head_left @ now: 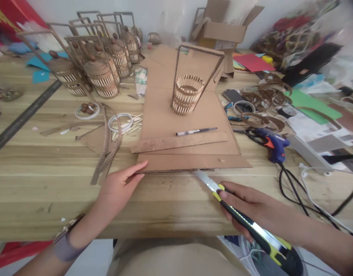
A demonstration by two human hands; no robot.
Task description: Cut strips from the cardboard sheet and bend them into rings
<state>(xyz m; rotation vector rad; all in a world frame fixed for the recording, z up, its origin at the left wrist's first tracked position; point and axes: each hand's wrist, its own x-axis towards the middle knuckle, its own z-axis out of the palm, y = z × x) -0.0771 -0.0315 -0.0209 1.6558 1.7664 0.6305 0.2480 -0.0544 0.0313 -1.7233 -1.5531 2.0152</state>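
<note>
My left hand (113, 188) pinches the left front corner of a flat cardboard sheet (176, 119), thumb on top and fingers at the edge. In my right hand (248, 203) is a yellow-and-black utility knife (245, 222), its blade out. The blade tip meets the sheet's layered front edge, right of the middle; whether it is between the layers I cannot tell. A loose cardboard strip (179, 142) and a pen (196, 131) lie across the sheet. Farther back on it stands an open slatted basket (188, 94) with a tall square handle.
Several lidded slatted lanterns (102, 76) with handles stand at the back left. Tape rolls (120, 122), thin sticks and corrugated strips (106, 153) lie left of the sheet. To the right are a blue glue gun (272, 143) with its cord, coiled brown strips (262, 96) and green paper (314, 105).
</note>
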